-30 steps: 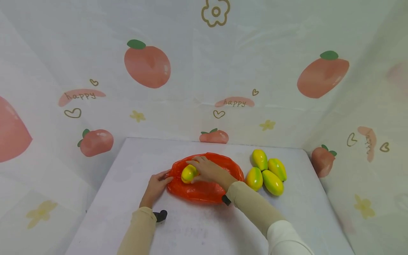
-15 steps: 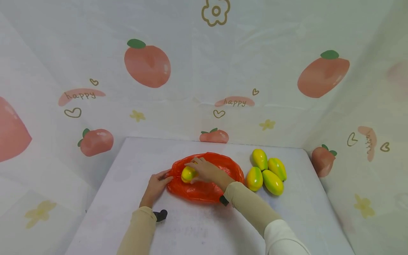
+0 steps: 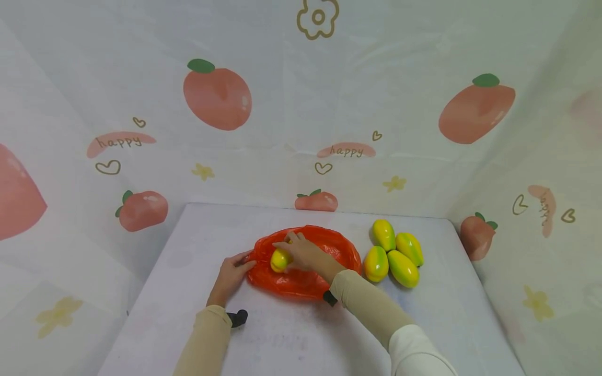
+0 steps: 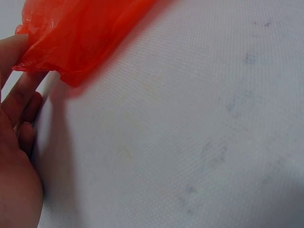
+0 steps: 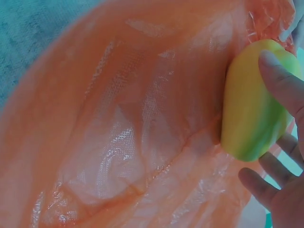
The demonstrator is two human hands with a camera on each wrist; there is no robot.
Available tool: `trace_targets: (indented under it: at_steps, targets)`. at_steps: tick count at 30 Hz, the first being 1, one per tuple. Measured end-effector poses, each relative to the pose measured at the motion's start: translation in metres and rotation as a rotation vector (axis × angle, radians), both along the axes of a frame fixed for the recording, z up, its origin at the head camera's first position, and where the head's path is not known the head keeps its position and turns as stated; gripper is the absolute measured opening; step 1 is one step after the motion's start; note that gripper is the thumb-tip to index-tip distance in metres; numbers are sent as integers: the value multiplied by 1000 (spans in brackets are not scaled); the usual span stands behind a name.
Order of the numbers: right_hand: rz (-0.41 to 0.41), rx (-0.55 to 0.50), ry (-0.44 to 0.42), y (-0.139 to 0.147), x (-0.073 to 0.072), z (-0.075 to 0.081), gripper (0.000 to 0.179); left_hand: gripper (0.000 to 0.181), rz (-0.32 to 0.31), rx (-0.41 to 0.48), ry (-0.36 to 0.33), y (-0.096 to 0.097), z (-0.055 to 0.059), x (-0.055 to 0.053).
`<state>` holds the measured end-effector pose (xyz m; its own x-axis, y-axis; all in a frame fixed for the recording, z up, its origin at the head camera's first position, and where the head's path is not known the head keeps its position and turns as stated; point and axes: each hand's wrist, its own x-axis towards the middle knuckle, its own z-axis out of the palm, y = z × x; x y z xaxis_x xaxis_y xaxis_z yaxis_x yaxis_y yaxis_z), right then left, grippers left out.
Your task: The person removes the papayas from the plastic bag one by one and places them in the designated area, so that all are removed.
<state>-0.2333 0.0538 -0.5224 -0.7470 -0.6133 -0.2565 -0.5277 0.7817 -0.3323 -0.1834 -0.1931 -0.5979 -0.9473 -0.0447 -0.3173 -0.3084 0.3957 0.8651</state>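
A red plastic bag lies spread out on the table. At its left edge my left hand pinches the rim; in the left wrist view the thin red film passes between thumb and fingers. Over the bag's left part, my right hand grips a glossy yellow-green oval fruit. The right wrist view shows the thumb on one side of this fruit, with fingers curled at its other side, partly hidden behind it.
Several similar yellow-green fruits lie clustered on the white table, right of the bag. Fruit-printed white cloth walls in the back and sides. A black wrist piece shows at the left wrist.
The fruit in my right hand has shifted very slightly right and toward me, and turned a little. My left hand stays at the bag's edge.
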Motion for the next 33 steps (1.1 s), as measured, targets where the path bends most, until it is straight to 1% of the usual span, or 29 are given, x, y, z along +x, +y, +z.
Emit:
trace_targets:
  at_steps: [6,12,17,19,24,27,33]
  targets:
    - [-26,-4,-29,3,2,2,71,50,1,-4,8,0,0,0]
    - [-37,19,-47,4,4,4,69,48,10,8,13,1,-1,-1]
    - [-19,10,-31,4,2,3,70,49,8,5,10,1,-1,-2]
    - [-18,11,-25,4,2,4,70,49,2,-3,19,1,0,-2]
    - [-39,13,-23,7,3,7,70,48,1,-11,17,2,1,0]
    - [-49,3,-19,9,4,11,70,48,3,-11,15,1,1,1]
    - [-60,-51,-26,13,7,19,69,46,11,-1,29,2,2,2]
